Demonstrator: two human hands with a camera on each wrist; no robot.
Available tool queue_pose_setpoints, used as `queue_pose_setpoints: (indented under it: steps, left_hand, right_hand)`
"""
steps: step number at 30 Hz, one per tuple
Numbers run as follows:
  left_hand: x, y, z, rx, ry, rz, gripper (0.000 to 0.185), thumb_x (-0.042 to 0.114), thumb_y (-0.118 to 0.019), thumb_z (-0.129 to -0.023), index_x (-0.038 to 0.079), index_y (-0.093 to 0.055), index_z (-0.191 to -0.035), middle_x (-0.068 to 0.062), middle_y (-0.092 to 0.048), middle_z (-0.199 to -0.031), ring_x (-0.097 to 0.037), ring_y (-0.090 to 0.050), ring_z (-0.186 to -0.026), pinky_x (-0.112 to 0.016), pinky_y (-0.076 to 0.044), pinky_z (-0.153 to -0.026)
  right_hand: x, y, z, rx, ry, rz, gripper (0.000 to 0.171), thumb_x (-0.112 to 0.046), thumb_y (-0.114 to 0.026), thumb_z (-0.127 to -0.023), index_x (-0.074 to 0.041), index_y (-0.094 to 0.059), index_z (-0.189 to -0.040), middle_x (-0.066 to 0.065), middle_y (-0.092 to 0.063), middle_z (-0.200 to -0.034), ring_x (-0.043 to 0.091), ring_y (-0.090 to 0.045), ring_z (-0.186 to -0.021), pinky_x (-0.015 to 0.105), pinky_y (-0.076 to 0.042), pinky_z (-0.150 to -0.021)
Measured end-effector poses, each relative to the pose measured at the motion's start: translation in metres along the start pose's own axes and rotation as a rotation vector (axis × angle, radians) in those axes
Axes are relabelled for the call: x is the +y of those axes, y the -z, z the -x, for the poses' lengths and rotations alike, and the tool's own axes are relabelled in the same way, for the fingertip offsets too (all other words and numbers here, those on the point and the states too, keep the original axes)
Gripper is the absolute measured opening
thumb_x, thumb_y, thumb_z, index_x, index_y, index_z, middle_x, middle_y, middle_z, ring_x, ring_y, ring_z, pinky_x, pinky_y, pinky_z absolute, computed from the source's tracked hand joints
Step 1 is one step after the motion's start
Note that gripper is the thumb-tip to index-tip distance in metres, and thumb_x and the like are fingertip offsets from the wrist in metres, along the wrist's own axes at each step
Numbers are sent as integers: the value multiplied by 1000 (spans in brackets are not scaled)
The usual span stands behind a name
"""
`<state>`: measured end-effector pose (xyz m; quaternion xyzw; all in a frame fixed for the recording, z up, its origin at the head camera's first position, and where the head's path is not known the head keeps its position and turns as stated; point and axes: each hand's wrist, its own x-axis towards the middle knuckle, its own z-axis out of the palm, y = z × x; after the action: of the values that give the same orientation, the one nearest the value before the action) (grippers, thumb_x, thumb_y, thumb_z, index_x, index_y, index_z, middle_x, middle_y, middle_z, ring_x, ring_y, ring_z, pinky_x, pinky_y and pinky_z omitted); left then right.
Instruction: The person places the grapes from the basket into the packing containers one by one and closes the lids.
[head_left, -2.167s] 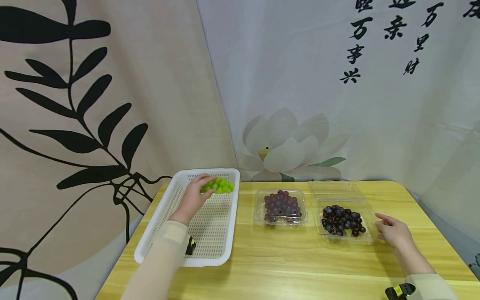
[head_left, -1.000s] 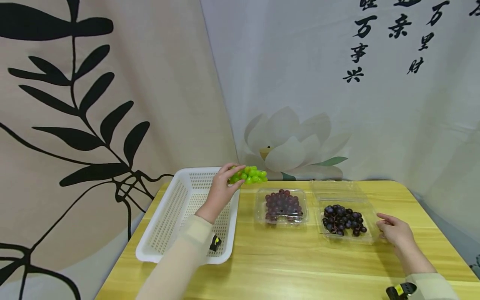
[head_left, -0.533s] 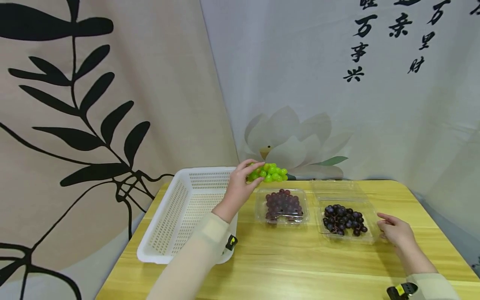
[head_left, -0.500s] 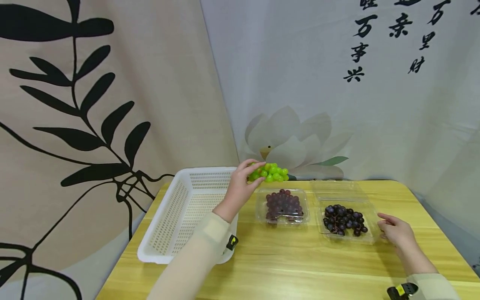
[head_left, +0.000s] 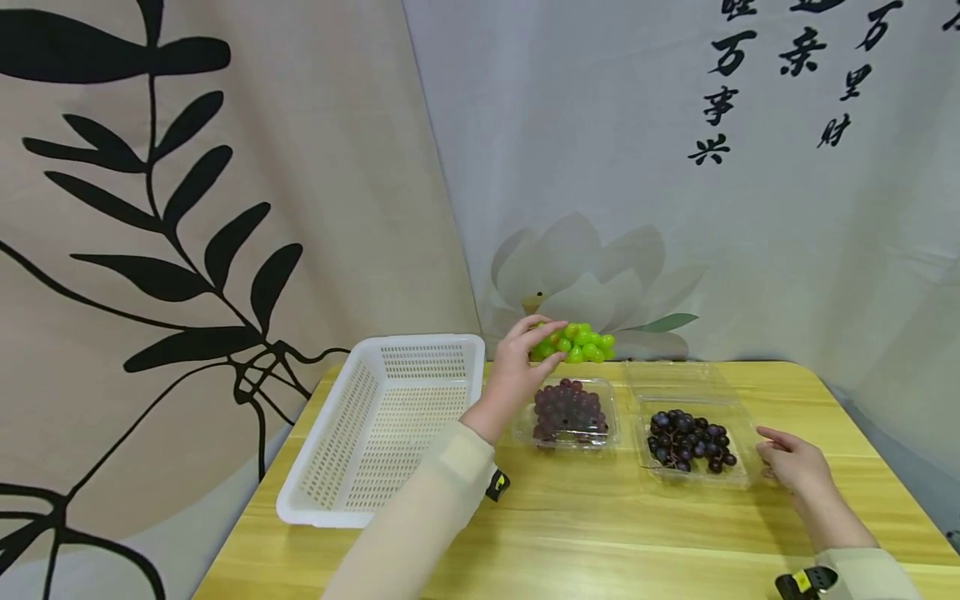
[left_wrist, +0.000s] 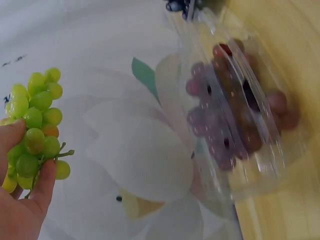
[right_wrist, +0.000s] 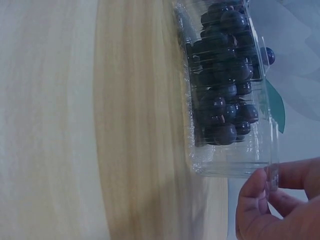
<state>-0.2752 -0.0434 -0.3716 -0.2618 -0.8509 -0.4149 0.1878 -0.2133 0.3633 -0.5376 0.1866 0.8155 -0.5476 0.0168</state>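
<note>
While a pale cloth backdrop [head_left: 360, 183] w/ blk leaf print [head_left: 191, 344], calligraphy [head_left: 733, 52] & a big lotus [head_left: 585, 271] fills the rear, a light wood table [head_left: 600, 533] takes up the front, its far edge close to the cloth. White basket [head_left: 397, 450], rectangular & perforated, sits on the table's L side, long way front to back. Two cream sleeves [head_left: 420, 525] come in from the near side. Open clear box [head_left: 720, 479] is on the R part of the table, lid [head_left: 675, 383] laid back toward the cloth; closed clear box [head_left: 573, 442] sits btwn it & the basket, apart from both. L hand [head_left: 517, 367] is up in the air, half closed, gripping the green grapes [head_left: 583, 343] btwn thumb & fingers. R hand [head_left: 798, 465] is at the open box's R side; per R wrist cam, thumb & index finger pinch its rim at a corner. Dark grapes [head_left: 680, 437] lie in the open box; red grapes [head_left: 567, 411] show thru the closed one's plastic. Green bunch hangs approx. over the closed box's rear, not touching it, exact height hard to tell; L wrist cam shows a short green stem [left_wrist: 67, 152] by a fingertip & 1 orange-ish grape [left_wrist: 50, 130].
</note>
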Motion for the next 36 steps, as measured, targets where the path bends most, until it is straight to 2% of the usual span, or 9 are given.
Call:
queue_pose_setpoints:
  steps: [4, 6, 9, 14, 20, 24, 28, 31, 36]
  left_hand:
    - [9, -12, 1, -27, 37, 35, 41, 19, -70, -86, 26, -61, -126, 3, -51, -129, -11, -54, -102, -17, -45, -63]
    - [13, -19, 2, -33, 57, 59, 41, 19, -69, -86, 27, -61, -126, 4, -51, -129, -11, -54, -95, -18, -44, -58]
    - [18, -29, 4, -29, 89, 69, 41, 20, -70, -86, 29, -61, -125, 5, -51, -129, -10, -54, -93, -17, -44, -57]
    - [24, -53, 8, -7, 131, 90, 39, 22, -71, -84, 28, -63, -122, 5, -53, -126, -12, -55, -106, -16, -48, -68]
    - [32, -80, 16, -28, 218, 211, 39, 23, -70, -85, 31, -62, -122, 6, -51, -126, -12, -53, -113, -19, -51, -83]
    - [38, -97, 19, -34, 270, 247, 37, 26, -70, -85, 34, -62, -121, 9, -51, -124, -10, -51, -115, -24, -50, -91]
    - [46, -110, 20, -23, 322, 255, 36, 29, -71, -84, 37, -63, -119, 11, -53, -121, -9, -51, -115, -27, -48, -94]
    - [51, -119, 21, -21, 353, 261, 36, 29, -73, -83, 37, -64, -117, 10, -54, -120, -10, -52, -114, -28, -48, -94]
    - [55, -133, 25, -41, 386, 299, 36, 28, -74, -81, 36, -65, -115, 8, -55, -120, -12, -52, -114, -31, -47, -96]
  right_hand:
    - [-15, 0, 13, -11, 0, 1, 55, -21, -50, -98, 2, -33, -144, -7, -53, -92, 4, -57, -73, 28, -54, -60]
    - [-19, -2, 16, -10, -7, -1, 53, -19, -50, -97, 1, -35, -144, -9, -53, -90, 5, -57, -72, 30, -54, -59]
    - [-23, -4, 17, -9, -28, 2, 50, -16, -49, -97, 0, -37, -143, -9, -54, -90, 6, -57, -72, 32, -54, -59]
    - [-32, -5, 26, -11, -16, 33, 52, -16, -43, -99, 4, -30, -145, 1, -54, -97, 6, -56, -72, 28, -53, -62]
    - [-32, -3, 26, -4, -35, 29, 53, -17, -45, -99, 2, -31, -145, -3, -52, -94, 6, -56, -73, 29, -54, -62]
    - [-18, -1, 15, -17, -12, 0, 55, -19, -47, -98, 3, -30, -146, -3, -51, -95, 4, -56, -74, 24, -53, -59]
    - [13, -1, -8, 1, 23, 17, 58, -26, -48, -98, 1, -30, -146, -6, -51, -96, 1, -56, -74, 22, -53, -60]
    - [10, -2, -6, 7, 11, 25, 56, -25, -47, -98, 2, -32, -145, -3, -51, -98, 3, -57, -72, 23, -53, -58]
    - [-19, -1, 15, -3, -38, -23, 54, -17, -48, -98, 3, -32, -145, -4, -52, -93, 8, -57, -71, 27, -52, -55]
